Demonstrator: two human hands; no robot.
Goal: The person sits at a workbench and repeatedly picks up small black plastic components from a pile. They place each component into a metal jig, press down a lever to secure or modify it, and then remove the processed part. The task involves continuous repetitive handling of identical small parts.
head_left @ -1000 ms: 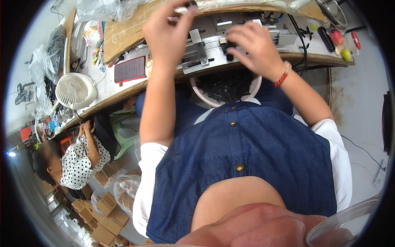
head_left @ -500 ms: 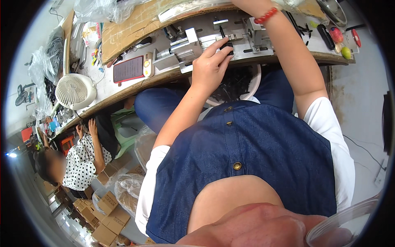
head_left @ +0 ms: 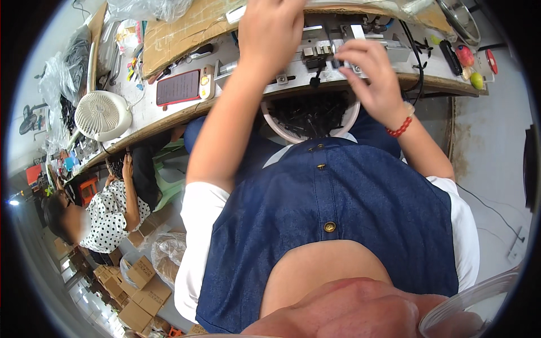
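A metal jig [head_left: 318, 52] with small block-like clamps is fixed at the front of the workbench. At its right end my right hand [head_left: 375, 73], wearing a red bead bracelet, has thumb and forefinger closed around a small black part [head_left: 337, 63]. A thin black piece [head_left: 316, 80] sticks out of the jig toward me. My left hand [head_left: 271, 36] is raised over the jig's left side, slightly blurred. Its fingers run past the top edge, so what they hold, if anything, is hidden. Below the bench edge a pale basket [head_left: 356, 115] holds many black parts.
Left of the jig lie a red-framed phone [head_left: 178, 90] and a white fan [head_left: 103, 116]. Cardboard [head_left: 186, 34] covers the bench's back. Black cables [head_left: 420, 62] hang over the front edge at right. Another person [head_left: 112, 217] sits farther left, near stacked cartons [head_left: 141, 287].
My left hand has left the black part in the jig and moved up past the top edge. My right hand has come down from the top edge to the jig's right end.
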